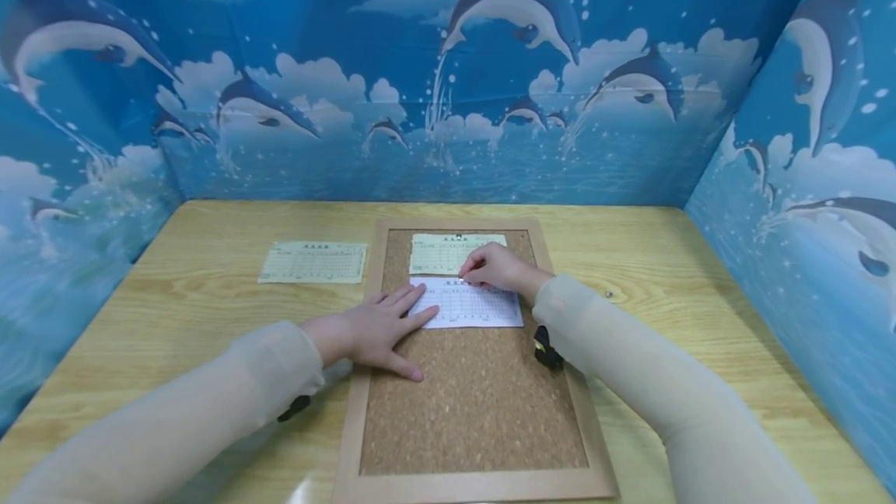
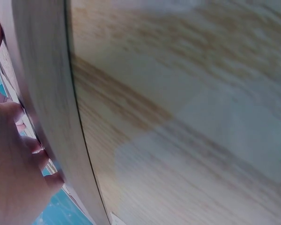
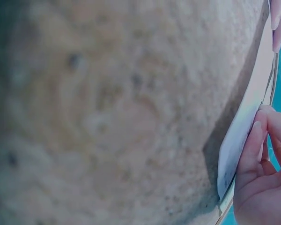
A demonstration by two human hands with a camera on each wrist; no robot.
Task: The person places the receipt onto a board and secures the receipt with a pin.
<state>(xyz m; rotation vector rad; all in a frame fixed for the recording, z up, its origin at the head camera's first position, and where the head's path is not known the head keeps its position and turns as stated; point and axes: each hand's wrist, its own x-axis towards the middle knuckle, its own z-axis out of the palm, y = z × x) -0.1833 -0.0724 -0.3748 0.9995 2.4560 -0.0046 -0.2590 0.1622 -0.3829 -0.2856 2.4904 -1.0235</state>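
A framed corkboard (image 1: 469, 411) lies on the table between my arms. On its upper half a white printed form (image 1: 483, 309) sits just below a pale green form (image 1: 430, 255), which has a pushpin (image 1: 458, 237) at its top edge. My left hand (image 1: 381, 333) is spread flat, fingertips on the white form's left side and thumb on the cork. With thumb and forefinger, my right hand (image 1: 498, 267) pinches a small pushpin (image 1: 461, 279) at the white form's top edge; the fingertips mostly hide it. In the right wrist view the white form (image 3: 241, 136) stands slightly off the cork at its near edge.
Left of the board, another pale green form (image 1: 313, 263) lies on the wooden table (image 1: 231, 317). A small metallic pin (image 1: 609, 295) lies right of the board. A dolphin-print curtain (image 1: 392, 154) encloses the table's back and sides.
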